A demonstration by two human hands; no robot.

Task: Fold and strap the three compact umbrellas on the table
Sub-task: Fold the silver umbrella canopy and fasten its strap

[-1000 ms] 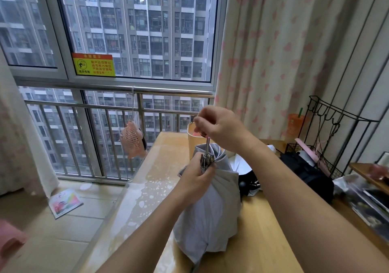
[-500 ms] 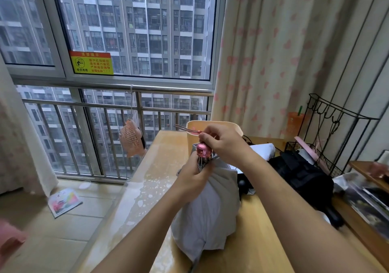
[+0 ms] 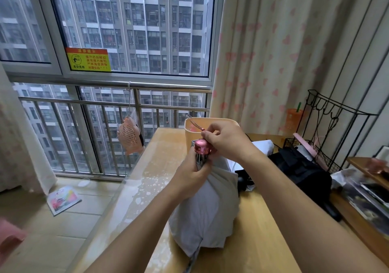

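**Upright umbrella [image 3: 210, 205] on the tabletop [image 3: 252, 241]**

Its long axis runs 6 to 12 o'clock, pink handle [image 3: 202, 146] on top. The left hand [image 3: 190, 178] has its grip clamped round the neck just below; the right hand [image 3: 227, 142], at 2 o'clock from the handle, pinches its loop [image 3: 194, 125].

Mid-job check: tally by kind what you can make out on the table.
Grey umbrella, gripped by left hand and right hand: 1
Beige bin: 1
Black bag: 1
Wire rack: 1
Orange cup: 1
White bundle, kind unclear: 1
Total: 6
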